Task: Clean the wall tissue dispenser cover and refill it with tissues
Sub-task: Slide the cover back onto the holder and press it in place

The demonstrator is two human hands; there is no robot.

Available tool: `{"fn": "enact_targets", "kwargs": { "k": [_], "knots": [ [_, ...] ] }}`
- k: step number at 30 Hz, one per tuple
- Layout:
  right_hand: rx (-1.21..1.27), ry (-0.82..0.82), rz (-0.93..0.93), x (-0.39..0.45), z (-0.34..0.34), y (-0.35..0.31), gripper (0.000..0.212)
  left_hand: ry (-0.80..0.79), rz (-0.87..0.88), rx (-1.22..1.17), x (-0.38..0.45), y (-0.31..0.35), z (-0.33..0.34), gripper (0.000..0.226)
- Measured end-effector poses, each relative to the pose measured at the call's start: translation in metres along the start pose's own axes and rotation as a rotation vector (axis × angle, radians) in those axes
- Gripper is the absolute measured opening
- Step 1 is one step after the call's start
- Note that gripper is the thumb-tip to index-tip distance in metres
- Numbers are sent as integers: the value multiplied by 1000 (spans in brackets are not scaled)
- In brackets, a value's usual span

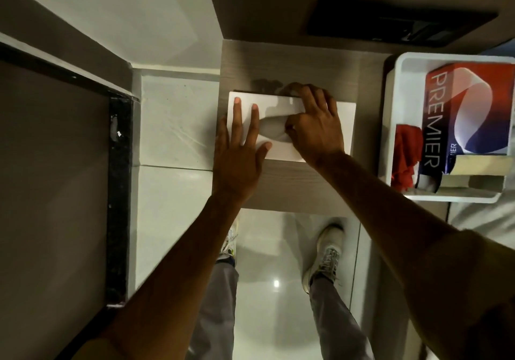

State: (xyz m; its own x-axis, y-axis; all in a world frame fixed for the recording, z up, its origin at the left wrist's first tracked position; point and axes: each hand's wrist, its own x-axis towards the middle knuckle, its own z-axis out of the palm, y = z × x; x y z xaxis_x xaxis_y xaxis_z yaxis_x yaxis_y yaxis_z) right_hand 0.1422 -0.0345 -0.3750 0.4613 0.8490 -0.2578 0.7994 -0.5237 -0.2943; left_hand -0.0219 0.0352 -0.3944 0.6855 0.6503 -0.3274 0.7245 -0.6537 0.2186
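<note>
A white tissue dispenser cover (281,152) with an oval opening lies flat on a narrow wooden shelf (284,187). My left hand (239,150) rests on the cover's left side, fingers spread flat and pressing down. My right hand (315,125) covers its upper right part, fingers curled at the opening and over the far edge. I cannot tell whether tissues are inside. A red and blue PREMIER tissue box (471,109) stands in a white tray (390,103) to the right, with a red cloth (405,153) beside it.
The tray also holds a beige sponge block (479,169). A black panel (398,22) sits on the wall at top right. White tiled wall lies to the left of the shelf, with a dark framed panel (55,178) further left. My shoes (326,251) stand on glossy floor below.
</note>
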Motion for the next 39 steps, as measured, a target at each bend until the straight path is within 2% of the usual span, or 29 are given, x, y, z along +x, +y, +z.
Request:
{"fn": "enact_targets", "kwargs": {
  "k": [6,12,17,25,31,35,39],
  "knots": [
    [107,51,69,-11,-24,0,11,-2,5,-46,-2,-1,0,80],
    [118,78,92,-6,-46,-3,15,-5,6,-62,-2,1,-2,83],
    [162,85,87,-10,-43,-1,17,-11,2,-72,-1,-1,0,83],
    [252,189,83,-20,-33,3,17,6,10,-92,-1,-3,2,82],
    [353,253,178,-36,-22,7,35,25,-30,-112,-2,-2,7,78],
    [400,284,401,-68,-4,14,59,49,-43,-114,-14,-3,12,75],
    [458,122,520,-95,16,26,80,60,-59,-81,-20,-2,10,73]
  ]
}}
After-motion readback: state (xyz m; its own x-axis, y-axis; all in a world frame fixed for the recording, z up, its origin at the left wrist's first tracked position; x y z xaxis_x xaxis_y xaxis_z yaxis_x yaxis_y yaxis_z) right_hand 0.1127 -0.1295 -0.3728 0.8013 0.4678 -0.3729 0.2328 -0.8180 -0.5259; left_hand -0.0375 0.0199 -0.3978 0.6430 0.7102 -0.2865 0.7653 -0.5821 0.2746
